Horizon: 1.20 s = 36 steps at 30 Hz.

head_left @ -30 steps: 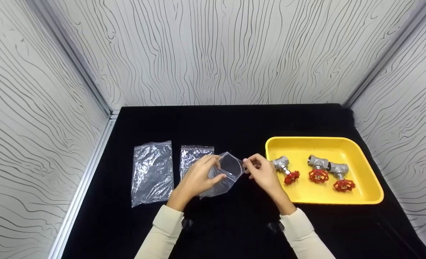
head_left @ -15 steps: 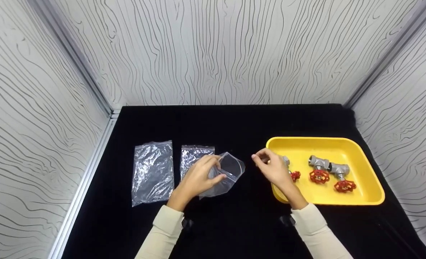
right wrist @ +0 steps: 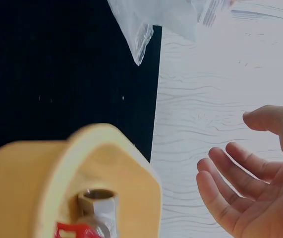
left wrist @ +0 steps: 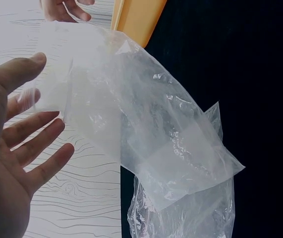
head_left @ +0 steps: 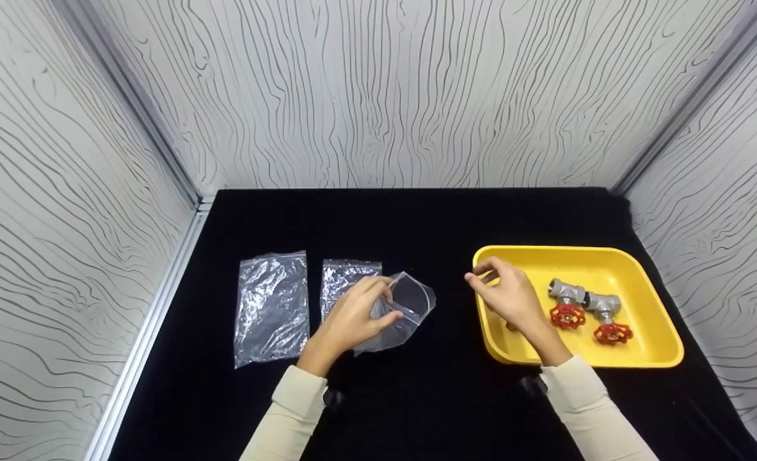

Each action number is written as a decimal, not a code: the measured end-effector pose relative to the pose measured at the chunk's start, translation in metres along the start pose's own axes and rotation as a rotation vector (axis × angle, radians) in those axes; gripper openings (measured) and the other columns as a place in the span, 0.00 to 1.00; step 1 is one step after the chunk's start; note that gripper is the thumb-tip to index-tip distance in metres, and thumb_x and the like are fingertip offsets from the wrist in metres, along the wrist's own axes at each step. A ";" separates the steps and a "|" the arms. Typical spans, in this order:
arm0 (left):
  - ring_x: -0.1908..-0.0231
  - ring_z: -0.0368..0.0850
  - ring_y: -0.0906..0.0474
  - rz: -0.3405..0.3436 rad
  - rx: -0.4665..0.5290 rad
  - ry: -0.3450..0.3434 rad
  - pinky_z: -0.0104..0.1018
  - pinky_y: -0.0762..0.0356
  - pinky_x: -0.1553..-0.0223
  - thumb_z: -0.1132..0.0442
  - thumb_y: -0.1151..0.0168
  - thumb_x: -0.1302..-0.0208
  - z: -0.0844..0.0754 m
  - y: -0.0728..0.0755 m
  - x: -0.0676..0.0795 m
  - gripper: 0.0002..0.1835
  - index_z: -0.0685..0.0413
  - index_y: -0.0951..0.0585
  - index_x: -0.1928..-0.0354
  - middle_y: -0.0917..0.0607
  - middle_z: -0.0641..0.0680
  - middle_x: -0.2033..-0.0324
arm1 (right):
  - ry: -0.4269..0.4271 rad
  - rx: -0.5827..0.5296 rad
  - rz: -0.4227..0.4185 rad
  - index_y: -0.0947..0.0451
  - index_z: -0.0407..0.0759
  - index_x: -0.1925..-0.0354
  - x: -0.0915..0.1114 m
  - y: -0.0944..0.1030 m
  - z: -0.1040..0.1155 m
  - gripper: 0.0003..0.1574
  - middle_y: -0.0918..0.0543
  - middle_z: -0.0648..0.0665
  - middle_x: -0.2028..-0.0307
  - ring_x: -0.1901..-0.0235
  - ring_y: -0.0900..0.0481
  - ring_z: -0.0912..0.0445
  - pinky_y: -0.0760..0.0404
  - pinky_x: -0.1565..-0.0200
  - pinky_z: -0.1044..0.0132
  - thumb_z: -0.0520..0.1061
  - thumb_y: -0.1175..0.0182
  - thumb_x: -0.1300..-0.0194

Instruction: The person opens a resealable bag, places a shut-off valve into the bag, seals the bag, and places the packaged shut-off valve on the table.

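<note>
My left hand (head_left: 351, 315) holds a clear zip bag (head_left: 410, 302) whose mouth gapes toward the right. In the left wrist view the bag (left wrist: 156, 134) slants down from the fingers, its film over the index finger and the thumb standing apart. My right hand (head_left: 511, 296) hovers over the left side of a yellow tray (head_left: 650, 323) with nothing in its grasp. Its fingers (right wrist: 238, 181) are loosely bent and the thumb stands apart. Two grey valves with red handwheels (head_left: 567, 315) show in the tray; a third valve (right wrist: 99, 210) is mostly hidden under the right hand in the head view.
Two more clear zip bags lie flat on the black cloth (head_left: 416, 410): a large bag (head_left: 270, 310) at the left, and a smaller bag (head_left: 346, 275) partly behind the left hand. White patterned walls (head_left: 378, 96) enclose the table at the back and sides.
My right hand has let go of the bag's edge and moved right, over the tray, covering the leftmost valve. The left hand and its bag have stayed in place.
</note>
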State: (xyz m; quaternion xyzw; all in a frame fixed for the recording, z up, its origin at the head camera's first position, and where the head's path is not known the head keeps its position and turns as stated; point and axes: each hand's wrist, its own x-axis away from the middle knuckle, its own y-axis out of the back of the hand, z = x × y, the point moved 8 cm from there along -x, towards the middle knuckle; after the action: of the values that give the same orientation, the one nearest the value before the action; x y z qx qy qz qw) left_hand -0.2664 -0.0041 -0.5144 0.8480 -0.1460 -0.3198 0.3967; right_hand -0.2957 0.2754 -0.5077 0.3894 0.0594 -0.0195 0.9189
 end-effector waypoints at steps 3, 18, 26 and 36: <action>0.38 0.51 0.18 0.014 -0.004 0.015 0.43 0.18 0.33 0.51 0.23 0.35 0.001 -0.001 0.000 0.15 0.51 0.18 0.60 0.14 0.55 0.39 | -0.007 0.042 0.012 0.16 0.45 0.51 -0.002 0.006 -0.003 0.20 0.10 0.40 0.54 0.58 0.11 0.45 0.13 0.59 0.56 0.58 0.31 0.29; 0.38 0.51 0.18 0.017 -0.024 0.014 0.43 0.19 0.32 0.51 0.24 0.35 0.001 -0.002 0.000 0.15 0.50 0.18 0.59 0.14 0.55 0.39 | -0.003 0.203 0.082 0.21 0.36 0.38 -0.009 0.023 -0.019 0.35 0.19 0.33 0.37 0.39 0.21 0.34 0.21 0.40 0.35 0.60 0.31 0.29; 0.37 0.51 0.18 0.012 -0.028 0.001 0.42 0.19 0.32 0.50 0.24 0.35 0.001 -0.002 0.000 0.15 0.50 0.18 0.59 0.14 0.55 0.39 | -0.011 0.250 0.148 0.26 0.33 0.32 -0.011 0.028 -0.029 0.42 0.24 0.28 0.32 0.35 0.26 0.30 0.23 0.38 0.32 0.60 0.31 0.30; 0.38 0.51 0.18 0.016 -0.027 0.002 0.43 0.19 0.33 0.51 0.23 0.35 0.001 -0.002 0.000 0.15 0.51 0.18 0.59 0.14 0.55 0.39 | -0.034 0.290 0.234 0.30 0.31 0.29 -0.019 0.025 -0.050 0.49 0.25 0.26 0.31 0.33 0.27 0.28 0.25 0.35 0.30 0.64 0.31 0.31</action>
State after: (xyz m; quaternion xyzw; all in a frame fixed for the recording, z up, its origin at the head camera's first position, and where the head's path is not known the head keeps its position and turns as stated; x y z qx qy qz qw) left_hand -0.2669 -0.0035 -0.5159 0.8417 -0.1481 -0.3175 0.4109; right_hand -0.3175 0.3282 -0.5223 0.5216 -0.0053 0.0726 0.8501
